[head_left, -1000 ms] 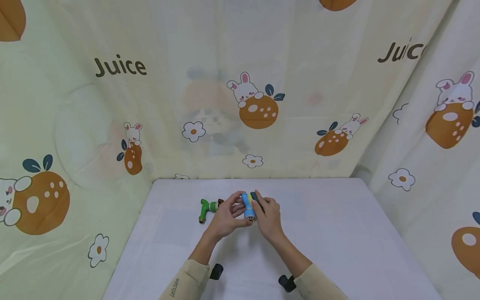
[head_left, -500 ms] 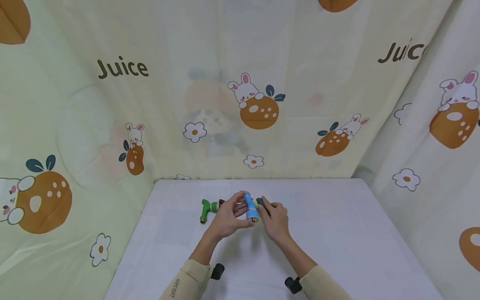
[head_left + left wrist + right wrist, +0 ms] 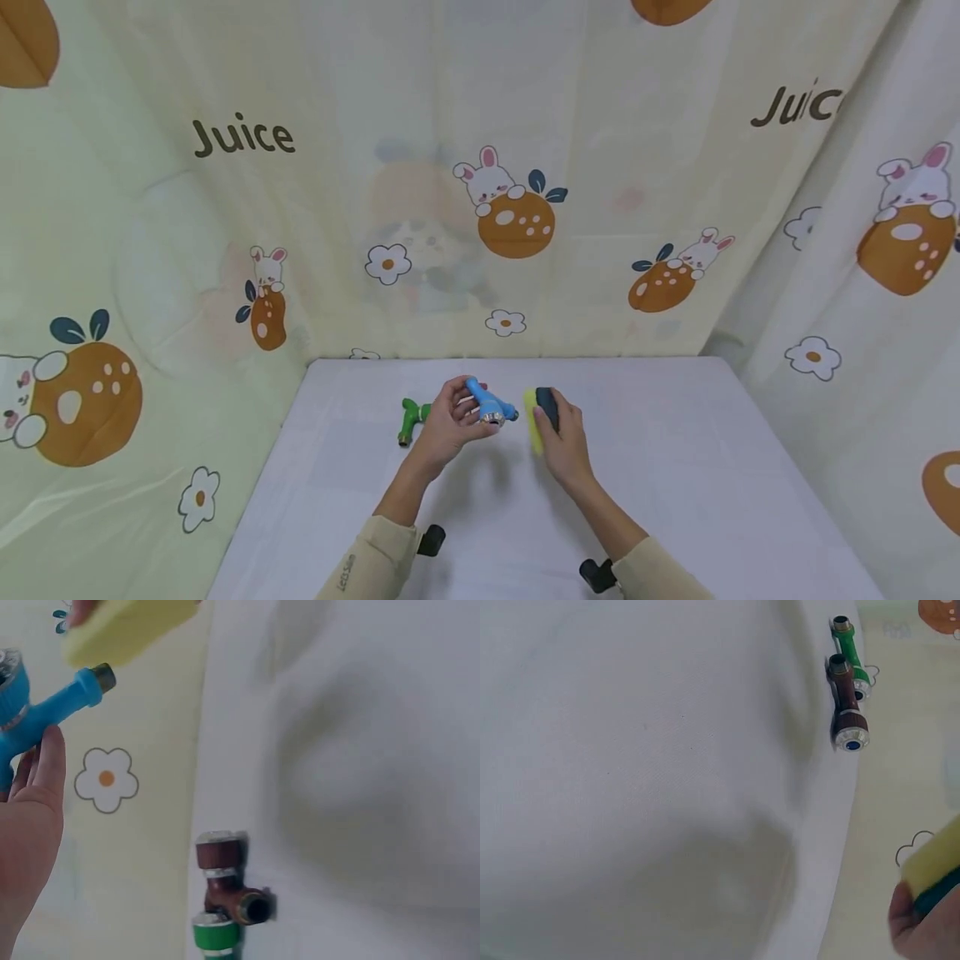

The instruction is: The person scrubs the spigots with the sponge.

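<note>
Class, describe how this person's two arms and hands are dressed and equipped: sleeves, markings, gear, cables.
The left hand and right hand wear no gloves. The left sleeve and right sleeve are beige, ending on the forearm; the left carries small dark lettering. A small black device juts out beside each cuff. No cables show.

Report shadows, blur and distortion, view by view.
Head: soft-edged shadows on the table; left wrist: a broad, diffuse shadow, with the sponge's yellow edges blurred; right wrist: soft shadows again, and the table's edge looks bowed, perhaps by the lens.
</note>
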Tool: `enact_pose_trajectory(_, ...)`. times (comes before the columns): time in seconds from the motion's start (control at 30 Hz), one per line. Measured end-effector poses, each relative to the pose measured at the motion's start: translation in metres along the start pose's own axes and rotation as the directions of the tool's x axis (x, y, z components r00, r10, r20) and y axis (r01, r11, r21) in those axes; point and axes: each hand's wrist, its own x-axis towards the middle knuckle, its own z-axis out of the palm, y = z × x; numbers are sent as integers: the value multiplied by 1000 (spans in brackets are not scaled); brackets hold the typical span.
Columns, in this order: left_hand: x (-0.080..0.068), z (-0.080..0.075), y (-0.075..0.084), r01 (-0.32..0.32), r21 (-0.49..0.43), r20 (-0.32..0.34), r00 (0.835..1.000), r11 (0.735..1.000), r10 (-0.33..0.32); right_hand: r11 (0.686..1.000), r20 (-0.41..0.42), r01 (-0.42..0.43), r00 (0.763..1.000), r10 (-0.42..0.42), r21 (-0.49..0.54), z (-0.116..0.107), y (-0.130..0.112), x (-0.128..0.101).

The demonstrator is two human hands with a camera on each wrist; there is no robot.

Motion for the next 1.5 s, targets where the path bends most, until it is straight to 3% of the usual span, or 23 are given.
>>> enact_pose_trajectory(0.13, 2, -3, -9, 54, -79, -85, 995, 995, -61, 983, -19, 152, 988, -151, 101, 0, -13, -12)
enact_pose_trajectory(0.27, 3, -3, -13, 75, -156, -143, 985, 985, -98, 916, -35, 395, 919, -393, 67, 4, -31, -24)
enact_pose_trajectory(0.33, 3, -2, -13, 74, -232, -153, 982, 970, -111, 885, -23, 466, 885, -465, 28, 7, -38, -27)
enact_pose_trajectory(0.4, 5, 0, -13, 68, -299, -155, 981, 952, -118, 868, -2, 495, 869, -495, -32, 11, -43, -29)
enact_pose_trajectory(0.5, 6, 4, -13, 64, -342, -154, 980, 937, -123, 861, 25, 493, 869, -494, -127, 15, -47, -29)
enact_pose_trajectory(0.63, 5, 6, -14, 52, -323, -168, 980, 945, -111, 857, 44, 480, 876, -481, -187, 17, -50, -29)
enact_pose_trajectory(0.9, 3, 9, -15, 34, -250, -165, 983, 968, -77, 874, 68, 434, 900, -430, -217, 13, -52, -25)
enact_pose_trajectory(1.23, 0, 11, -15, 38, -161, -177, 982, 986, -67, 920, 93, 335, 942, -322, -202, 12, -48, -24)
enact_pose_trajectory(1.5, -1, 10, -17, 27, -150, -187, 981, 988, -55, 943, 162, 263, 959, -233, -202, 8, -49, -21)
